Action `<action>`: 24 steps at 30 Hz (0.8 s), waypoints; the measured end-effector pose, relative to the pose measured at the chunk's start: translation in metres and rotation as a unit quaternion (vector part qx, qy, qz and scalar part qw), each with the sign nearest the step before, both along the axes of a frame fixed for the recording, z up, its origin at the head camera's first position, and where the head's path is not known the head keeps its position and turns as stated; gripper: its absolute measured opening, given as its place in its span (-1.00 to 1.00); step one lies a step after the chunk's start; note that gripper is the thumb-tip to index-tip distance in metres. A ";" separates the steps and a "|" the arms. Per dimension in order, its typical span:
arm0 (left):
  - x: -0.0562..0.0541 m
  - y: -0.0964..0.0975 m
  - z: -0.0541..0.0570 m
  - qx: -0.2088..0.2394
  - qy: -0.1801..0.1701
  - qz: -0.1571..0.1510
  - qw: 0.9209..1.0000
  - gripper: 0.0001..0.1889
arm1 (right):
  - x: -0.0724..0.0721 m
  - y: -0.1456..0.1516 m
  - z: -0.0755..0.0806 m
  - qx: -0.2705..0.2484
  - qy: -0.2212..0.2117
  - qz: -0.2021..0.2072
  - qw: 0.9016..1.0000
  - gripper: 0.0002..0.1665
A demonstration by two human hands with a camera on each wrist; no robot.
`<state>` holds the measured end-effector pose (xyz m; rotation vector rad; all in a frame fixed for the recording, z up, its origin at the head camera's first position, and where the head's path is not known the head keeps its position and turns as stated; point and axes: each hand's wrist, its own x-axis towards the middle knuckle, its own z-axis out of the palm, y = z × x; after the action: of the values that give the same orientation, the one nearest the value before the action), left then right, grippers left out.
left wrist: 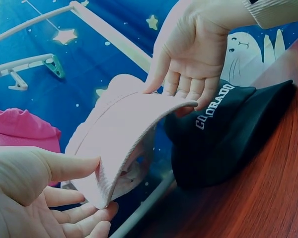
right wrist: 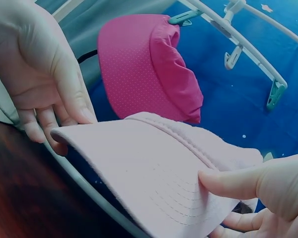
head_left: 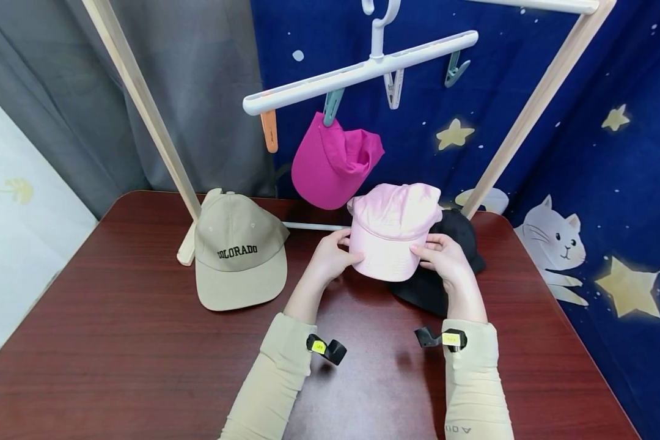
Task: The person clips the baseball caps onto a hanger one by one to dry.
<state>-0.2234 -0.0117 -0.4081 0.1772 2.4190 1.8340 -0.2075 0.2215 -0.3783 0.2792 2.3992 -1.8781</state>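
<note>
Both hands hold a light pink cap (head_left: 394, 229) up in front of the hanger, its brim toward the person. My left hand (head_left: 332, 253) pinches the brim's left edge, thumb on top and fingers beneath, as the left wrist view shows. On the opposite edge my right hand (head_left: 442, 256) pinches the brim the same way, its thumb (right wrist: 233, 182) lying on the stitching. A magenta cap (head_left: 332, 162) hangs by its brim from a teal clip (head_left: 333, 107) on the white hanger (head_left: 363, 71), just behind the pink cap.
On the table (head_left: 115, 342) a beige COLORADO cap (head_left: 241, 250) sits at left. A black cap (left wrist: 223, 134) lies behind the right hand. An orange clip (head_left: 269, 130), a white clip (head_left: 394, 90) and another teal clip (head_left: 455, 69) hang unloaded. Wooden posts (head_left: 143, 104) flank the hanger.
</note>
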 end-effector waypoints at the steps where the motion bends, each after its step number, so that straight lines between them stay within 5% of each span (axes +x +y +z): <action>1: 0.000 0.000 0.000 -0.003 0.004 -0.001 1.000 -0.37 | 0.000 0.001 0.000 -0.002 0.002 0.001 1.000 -0.35; 24: 0.010 0.002 0.019 0.008 0.024 -0.011 1.000 -0.34 | 0.004 0.014 0.005 -0.068 0.055 0.011 0.996 -0.59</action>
<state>-0.2138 -0.0098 -0.3895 0.2506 2.4243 1.8603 -0.2036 0.2353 -0.3728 0.1428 2.3156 -2.0855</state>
